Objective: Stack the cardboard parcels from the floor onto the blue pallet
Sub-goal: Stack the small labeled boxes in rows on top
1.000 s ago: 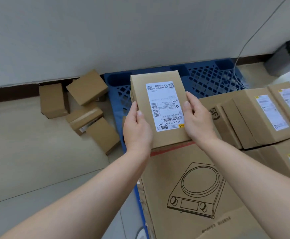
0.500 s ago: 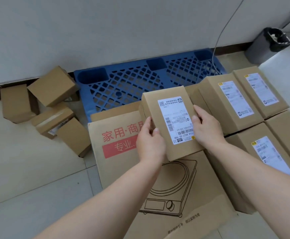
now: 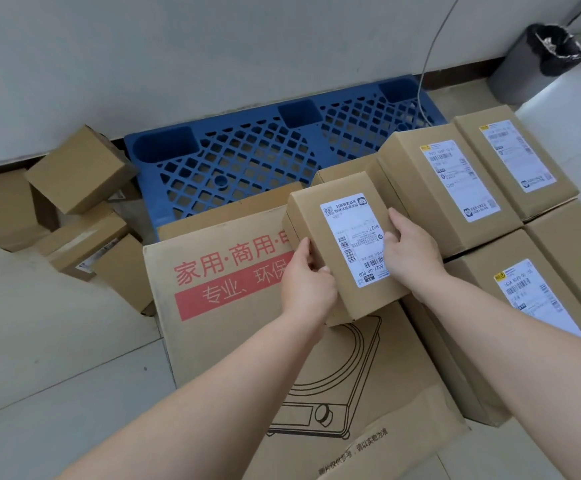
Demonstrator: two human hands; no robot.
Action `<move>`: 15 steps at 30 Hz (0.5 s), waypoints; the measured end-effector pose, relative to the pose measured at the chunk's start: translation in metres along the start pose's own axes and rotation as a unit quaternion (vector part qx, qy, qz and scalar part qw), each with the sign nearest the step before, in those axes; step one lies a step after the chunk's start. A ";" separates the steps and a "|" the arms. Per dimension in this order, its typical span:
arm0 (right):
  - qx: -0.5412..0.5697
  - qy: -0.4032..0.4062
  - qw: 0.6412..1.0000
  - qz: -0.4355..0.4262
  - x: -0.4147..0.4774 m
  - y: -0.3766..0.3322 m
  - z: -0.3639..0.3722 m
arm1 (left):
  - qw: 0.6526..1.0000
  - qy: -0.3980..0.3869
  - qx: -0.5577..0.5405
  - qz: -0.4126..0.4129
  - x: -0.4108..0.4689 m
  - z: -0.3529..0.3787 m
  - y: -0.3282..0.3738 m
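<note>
I hold a small cardboard parcel [image 3: 323, 237] with a white shipping label between both hands. My left hand [image 3: 304, 282] grips its left edge and my right hand [image 3: 410, 254] grips its right edge. The parcel hovers over a large flat carton [image 3: 247, 341] printed with red text and a cooker drawing. That carton lies on the blue pallet [image 3: 247, 157], whose far grid is bare. Labelled parcels [image 3: 445, 185] sit stacked to the right on the pallet. Several plain parcels [image 3: 78, 168] lie on the floor at the left.
A wall runs behind the pallet, with a thin cable [image 3: 427, 64] hanging down it. A dark waste bin [image 3: 538, 60] stands at the back right. Pale tiled floor [image 3: 57, 358] spreads to the left and front.
The held parcel has come down and toward me, from above the pallet's far grid to just over the large carton beside the labelled stack. The view has shifted right.
</note>
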State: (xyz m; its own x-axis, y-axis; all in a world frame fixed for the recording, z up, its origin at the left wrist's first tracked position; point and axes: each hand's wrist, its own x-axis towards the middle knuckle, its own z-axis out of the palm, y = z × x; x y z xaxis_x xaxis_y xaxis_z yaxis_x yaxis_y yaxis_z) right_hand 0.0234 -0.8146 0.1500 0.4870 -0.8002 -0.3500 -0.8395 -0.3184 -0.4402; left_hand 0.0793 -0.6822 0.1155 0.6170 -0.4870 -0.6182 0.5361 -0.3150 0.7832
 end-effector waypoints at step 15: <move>-0.080 0.069 0.993 -0.061 -0.007 -0.008 0.019 | 0.998 -0.070 -0.003 -0.008 -0.011 -0.005 0.012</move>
State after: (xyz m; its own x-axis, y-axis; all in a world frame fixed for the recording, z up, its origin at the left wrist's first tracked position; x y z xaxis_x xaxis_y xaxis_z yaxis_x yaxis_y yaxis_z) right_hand 0.0310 -0.7972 0.1405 0.5594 -0.8089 -0.1809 -0.8091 -0.4856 -0.3309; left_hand 0.0817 -0.6761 0.1310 0.5228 -0.5909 -0.6144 0.5492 -0.3178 0.7729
